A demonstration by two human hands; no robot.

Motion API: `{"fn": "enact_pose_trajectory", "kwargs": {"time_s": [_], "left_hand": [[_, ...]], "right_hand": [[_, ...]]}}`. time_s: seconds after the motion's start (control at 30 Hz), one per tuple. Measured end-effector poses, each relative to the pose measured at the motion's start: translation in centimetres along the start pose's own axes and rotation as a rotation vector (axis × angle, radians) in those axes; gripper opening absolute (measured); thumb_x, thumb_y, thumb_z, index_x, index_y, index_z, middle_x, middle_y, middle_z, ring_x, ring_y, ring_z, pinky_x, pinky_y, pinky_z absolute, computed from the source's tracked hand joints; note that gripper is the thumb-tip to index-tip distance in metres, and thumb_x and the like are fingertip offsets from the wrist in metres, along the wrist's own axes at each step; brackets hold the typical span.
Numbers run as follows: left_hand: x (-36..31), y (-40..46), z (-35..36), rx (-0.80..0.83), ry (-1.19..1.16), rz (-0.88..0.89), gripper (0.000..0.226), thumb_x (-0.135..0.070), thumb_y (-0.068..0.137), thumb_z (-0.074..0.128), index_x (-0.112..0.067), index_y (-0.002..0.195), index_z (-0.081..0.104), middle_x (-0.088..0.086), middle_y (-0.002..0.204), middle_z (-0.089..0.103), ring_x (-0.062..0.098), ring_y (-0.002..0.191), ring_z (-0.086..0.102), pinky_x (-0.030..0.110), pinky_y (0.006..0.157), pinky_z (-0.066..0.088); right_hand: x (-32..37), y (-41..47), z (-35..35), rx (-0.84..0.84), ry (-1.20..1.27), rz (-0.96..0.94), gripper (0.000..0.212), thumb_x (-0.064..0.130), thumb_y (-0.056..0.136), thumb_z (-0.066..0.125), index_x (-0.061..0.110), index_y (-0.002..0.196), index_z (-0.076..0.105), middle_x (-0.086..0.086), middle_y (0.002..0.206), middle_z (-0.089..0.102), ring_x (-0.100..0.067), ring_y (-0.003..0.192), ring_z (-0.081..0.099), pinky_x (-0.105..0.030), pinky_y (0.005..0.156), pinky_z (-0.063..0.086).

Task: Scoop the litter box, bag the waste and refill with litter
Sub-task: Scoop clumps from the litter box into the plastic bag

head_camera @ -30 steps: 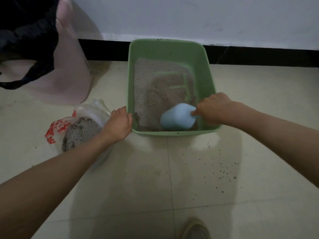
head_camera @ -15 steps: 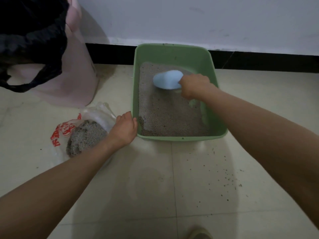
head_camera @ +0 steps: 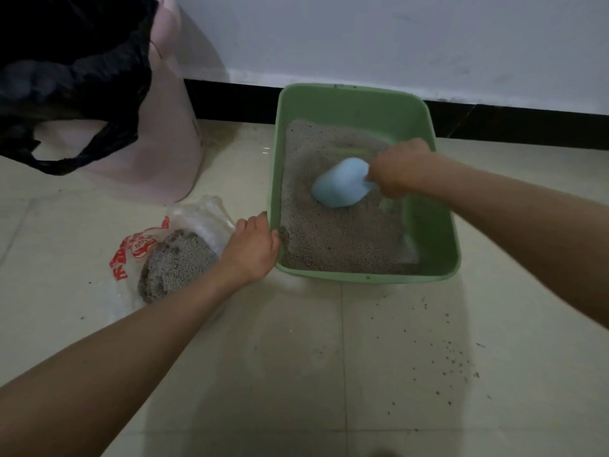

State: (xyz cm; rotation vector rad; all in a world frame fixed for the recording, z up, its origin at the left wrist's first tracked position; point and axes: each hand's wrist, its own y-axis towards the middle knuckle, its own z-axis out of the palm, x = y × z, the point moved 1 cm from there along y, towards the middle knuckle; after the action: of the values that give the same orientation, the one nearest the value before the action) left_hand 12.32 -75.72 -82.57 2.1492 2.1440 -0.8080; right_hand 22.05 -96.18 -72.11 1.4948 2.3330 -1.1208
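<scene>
Scooping under way in green rectangular plastic litter box (head_camera: pixel 362 103), set on pale tiled floor (head_camera: pixel 329 374) against the black skirting of the wall. Right hand (head_camera: pixel 397 168) inside the box, toward its far right part, fingers closed around the handle of pale blue rounded plastic scoop (head_camera: pixel 341 188), handle itself hidden in the fist. Scoop bowl turned back-up, resting on grey granular litter (head_camera: pixel 339 239) near the middle of the box. Left hand (head_camera: pixel 252 247) at the near left corner of the box, thumb against the rim, remaining fingers curled toward the clear plastic bag with red print (head_camera: pixel 145 249) just left of the box; cannot tell whether gripping the bag mouth or merely steadying the box. Grey litter clumps lying in that bag. Pink plastic bin with black liner (head_camera: pixel 158 143) further left of the box, near the wall. Stray granules scattered on the floor in front of the box, to the right.

Handling, as judged: scoop light and stiff, best held far back on the handle and kept level once loaded. Litter loose, likely to spill. Bag thin and floppy, needing its mouth held open. Box rigid, probably heavy with litter, best taken by opposite rims
</scene>
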Motion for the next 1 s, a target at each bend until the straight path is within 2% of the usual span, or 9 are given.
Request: {"fn": "enact_pose_trajectory", "kwargs": {"time_s": [0.1, 0.13, 0.23, 0.33, 0.4, 0.47, 0.67, 0.83, 1.0], "left_hand": [[-0.4, 0.7, -0.9, -0.011, 0.006, -0.009, 0.058, -0.028, 0.1, 0.025, 0.0, 0.145, 0.003, 0.022, 0.141, 0.029, 0.038, 0.126, 0.029, 0.044, 0.106, 0.025], [-0.7, 0.9, -1.2, -0.025, 0.008, -0.01, 0.059, -0.027, 0.1, 0.025, 0.0, 0.146, 0.0, 0.022, 0.143, 0.027, 0.038, 0.127, 0.027, 0.044, 0.107, 0.025], [-1.4, 1.6, -1.5, -0.078, -0.001, -0.012, 0.059, -0.023, 0.099, 0.026, 0.0, 0.146, -0.003, 0.021, 0.143, 0.025, 0.037, 0.126, 0.028, 0.043, 0.106, 0.025], [-1.7, 2.0, -1.3, -0.117, -0.011, -0.02, 0.061, -0.018, 0.098, 0.028, -0.001, 0.146, -0.005, 0.019, 0.142, 0.027, 0.034, 0.124, 0.03, 0.042, 0.103, 0.028], [-1.7, 2.1, -1.2, -0.142, 0.001, -0.021, 0.064, -0.016, 0.096, 0.03, -0.002, 0.146, -0.006, 0.018, 0.14, 0.029, 0.033, 0.121, 0.032, 0.041, 0.101, 0.03], [-1.7, 2.3, -1.0, -0.155, 0.021, -0.013, 0.067, -0.015, 0.094, 0.032, -0.002, 0.146, -0.008, 0.017, 0.139, 0.03, 0.031, 0.119, 0.033, 0.039, 0.099, 0.031], [-1.5, 2.4, -0.8, -0.147, 0.039, -0.006, 0.069, -0.014, 0.093, 0.032, -0.004, 0.145, -0.012, 0.016, 0.137, 0.033, 0.029, 0.116, 0.034, 0.038, 0.098, 0.032], [-1.7, 2.4, -1.1, -0.12, 0.07, -0.01, 0.068, -0.014, 0.093, 0.031, -0.002, 0.145, -0.012, 0.017, 0.138, 0.032, 0.031, 0.117, 0.033, 0.039, 0.099, 0.031], [-1.8, 2.3, -1.3, -0.079, 0.094, -0.043, 0.07, -0.013, 0.093, 0.032, -0.002, 0.145, -0.013, 0.019, 0.138, 0.031, 0.033, 0.12, 0.032, 0.041, 0.1, 0.03]], "right_hand": [[-2.5, -1.3, -1.4, -0.004, -0.073, 0.067, 0.035, 0.018, 0.094, 0.045, 0.025, 0.127, 0.056, 0.002, 0.119, 0.063, -0.018, 0.093, 0.06, -0.022, 0.06, 0.035], [-2.9, -1.3, -1.5, -0.035, -0.065, 0.082, 0.036, 0.017, 0.093, 0.044, 0.025, 0.126, 0.056, 0.001, 0.117, 0.063, -0.02, 0.095, 0.061, -0.022, 0.058, 0.034], [-2.6, -0.1, -1.4, -0.116, 0.068, 0.144, 0.037, 0.016, 0.093, 0.042, 0.023, 0.127, 0.055, -0.005, 0.109, 0.065, -0.024, 0.084, 0.058, -0.022, 0.058, 0.034], [-1.1, 2.6, -1.2, -0.177, 0.203, 0.155, 0.039, 0.013, 0.092, 0.043, 0.022, 0.13, 0.052, -0.007, 0.112, 0.063, -0.026, 0.095, 0.06, -0.028, 0.069, 0.038], [-0.1, 4.4, -1.3, -0.201, 0.27, 0.142, 0.041, 0.013, 0.093, 0.043, 0.02, 0.133, 0.049, -0.009, 0.113, 0.061, -0.028, 0.094, 0.058, -0.031, 0.071, 0.039], [0.8, 6.0, -1.2, -0.199, 0.313, 0.137, 0.042, 0.013, 0.094, 0.043, 0.02, 0.135, 0.047, -0.011, 0.117, 0.06, -0.029, 0.102, 0.058, -0.033, 0.074, 0.04], [2.6, 7.1, 0.8, -0.153, 0.365, 0.167, 0.038, 0.011, 0.094, 0.043, 0.015, 0.13, 0.05, -0.012, 0.117, 0.058, -0.03, 0.107, 0.057, -0.032, 0.072, 0.036], [1.1, 5.5, 2.0, -0.052, 0.38, 0.244, 0.033, 0.011, 0.094, 0.041, 0.011, 0.125, 0.054, -0.011, 0.118, 0.059, -0.028, 0.108, 0.057, -0.031, 0.073, 0.037], [-1.4, 2.0, 3.9, 0.124, 0.496, 0.319, 0.027, 0.016, 0.093, 0.046, 0.007, 0.118, 0.054, -0.013, 0.124, 0.054, -0.031, 0.11, 0.055, -0.035, 0.085, 0.043]]}}
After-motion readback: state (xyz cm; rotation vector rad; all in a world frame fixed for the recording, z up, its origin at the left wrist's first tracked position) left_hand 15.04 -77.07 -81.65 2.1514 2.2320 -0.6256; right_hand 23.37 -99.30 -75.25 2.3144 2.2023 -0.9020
